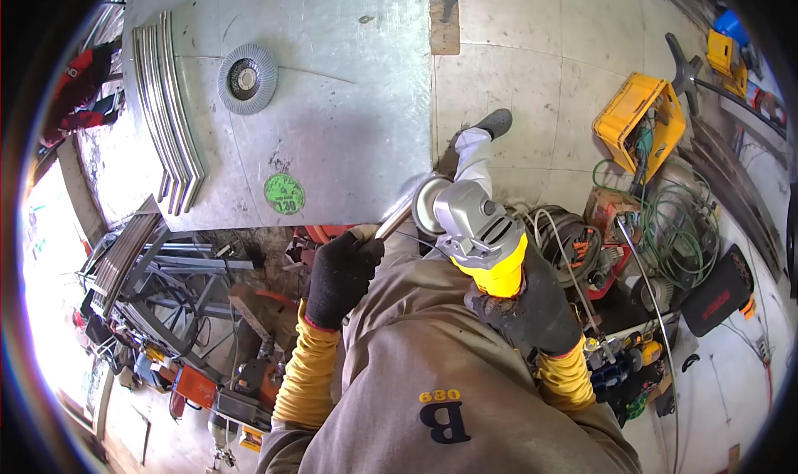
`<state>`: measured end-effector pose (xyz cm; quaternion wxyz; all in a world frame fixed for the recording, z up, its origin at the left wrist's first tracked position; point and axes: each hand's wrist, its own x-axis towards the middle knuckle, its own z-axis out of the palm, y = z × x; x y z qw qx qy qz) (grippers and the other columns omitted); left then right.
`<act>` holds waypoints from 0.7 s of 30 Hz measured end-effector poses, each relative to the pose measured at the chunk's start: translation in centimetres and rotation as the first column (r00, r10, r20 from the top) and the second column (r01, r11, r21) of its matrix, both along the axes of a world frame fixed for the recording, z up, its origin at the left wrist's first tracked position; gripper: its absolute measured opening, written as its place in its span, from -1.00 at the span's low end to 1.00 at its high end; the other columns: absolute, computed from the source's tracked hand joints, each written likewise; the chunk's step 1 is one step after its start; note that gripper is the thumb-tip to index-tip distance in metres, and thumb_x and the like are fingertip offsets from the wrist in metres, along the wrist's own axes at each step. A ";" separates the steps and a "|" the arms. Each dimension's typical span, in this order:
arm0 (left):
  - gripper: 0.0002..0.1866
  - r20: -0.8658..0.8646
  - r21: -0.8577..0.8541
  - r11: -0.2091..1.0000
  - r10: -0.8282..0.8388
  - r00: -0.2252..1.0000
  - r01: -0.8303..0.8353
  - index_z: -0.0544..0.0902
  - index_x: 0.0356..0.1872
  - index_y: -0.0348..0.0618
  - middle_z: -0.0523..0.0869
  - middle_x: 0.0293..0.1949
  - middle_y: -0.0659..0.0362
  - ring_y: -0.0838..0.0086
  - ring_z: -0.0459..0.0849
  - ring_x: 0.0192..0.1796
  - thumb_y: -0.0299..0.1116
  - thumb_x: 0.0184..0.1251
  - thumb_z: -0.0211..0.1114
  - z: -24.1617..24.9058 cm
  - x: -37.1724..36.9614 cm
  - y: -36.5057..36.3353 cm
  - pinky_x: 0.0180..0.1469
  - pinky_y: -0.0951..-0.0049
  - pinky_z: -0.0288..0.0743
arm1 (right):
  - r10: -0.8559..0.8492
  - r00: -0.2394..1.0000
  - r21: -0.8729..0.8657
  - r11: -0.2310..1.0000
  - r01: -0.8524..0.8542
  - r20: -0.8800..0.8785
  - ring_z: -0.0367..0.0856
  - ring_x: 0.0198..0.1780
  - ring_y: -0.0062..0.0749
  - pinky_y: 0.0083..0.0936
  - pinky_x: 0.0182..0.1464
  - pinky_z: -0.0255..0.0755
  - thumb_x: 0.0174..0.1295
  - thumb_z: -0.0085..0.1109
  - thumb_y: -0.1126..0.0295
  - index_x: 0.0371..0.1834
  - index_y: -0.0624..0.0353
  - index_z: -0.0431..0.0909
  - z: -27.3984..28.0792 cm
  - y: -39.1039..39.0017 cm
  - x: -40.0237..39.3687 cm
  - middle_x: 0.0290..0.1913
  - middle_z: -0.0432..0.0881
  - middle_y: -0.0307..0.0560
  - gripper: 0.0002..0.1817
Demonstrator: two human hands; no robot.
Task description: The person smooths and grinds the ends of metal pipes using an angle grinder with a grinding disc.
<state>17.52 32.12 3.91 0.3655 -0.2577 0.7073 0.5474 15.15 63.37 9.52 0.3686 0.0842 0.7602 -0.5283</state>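
My left hand [342, 276], in a black glove, is closed around the end of a shiny metal tube [394, 221] near the table's front edge. My right hand [536, 306], also gloved, grips the yellow rear body of an angle grinder [484, 231] with a grey gear head. The grinder's round disc [430, 204] meets the upper part of the tube, or lies very close to it. Whether the disc is spinning cannot be told from one picture.
On the metal-topped table [332, 158] lie several bent metal tubes [166, 108], a flap disc [247, 79] and a green round sticker [284, 193]. A yellow crate [640, 125], coiled hoses [677, 233] and a black case [719, 291] are on the right. Steel frames [191, 283] stand at left.
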 end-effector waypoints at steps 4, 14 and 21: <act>-0.77 -0.086 0.003 0.999 -0.032 0.996 0.032 0.84 0.15 -0.30 0.74 -0.40 0.22 0.65 0.67 -0.39 -0.47 0.62 0.40 -0.7 0.6 -0.3 -0.26 0.46 0.62 | 0.027 1.000 -0.005 1.000 -0.027 -0.010 0.84 0.13 0.35 -0.02 0.13 0.75 0.20 0.77 0.18 0.54 0.35 0.46 0.2 0.0 -0.4 0.17 0.81 0.34 -0.07; -0.80 -0.075 -0.008 1.000 0.004 0.997 -0.005 0.85 0.09 -0.27 0.75 -0.40 0.16 0.60 0.69 -0.41 -0.52 0.56 0.41 -0.4 0.5 -0.1 -0.28 0.45 0.61 | 0.107 0.979 0.096 0.991 -0.091 -0.174 0.87 0.04 0.36 0.02 0.02 0.77 0.20 0.75 0.15 0.52 0.32 0.47 1.2 -1.4 -0.8 0.08 0.84 0.33 -0.10; -0.79 -0.070 0.002 1.000 -0.025 0.997 0.025 0.85 0.13 -0.28 0.76 -0.41 0.20 0.62 0.70 -0.42 -0.47 0.62 0.39 -0.6 0.5 -0.2 -0.29 0.45 0.62 | 0.137 0.970 0.159 0.982 -0.106 -0.200 0.88 -0.10 0.35 0.08 -0.11 0.75 0.23 0.72 0.13 0.42 0.26 0.53 1.6 -2.0 -0.9 -0.12 0.84 0.30 -0.21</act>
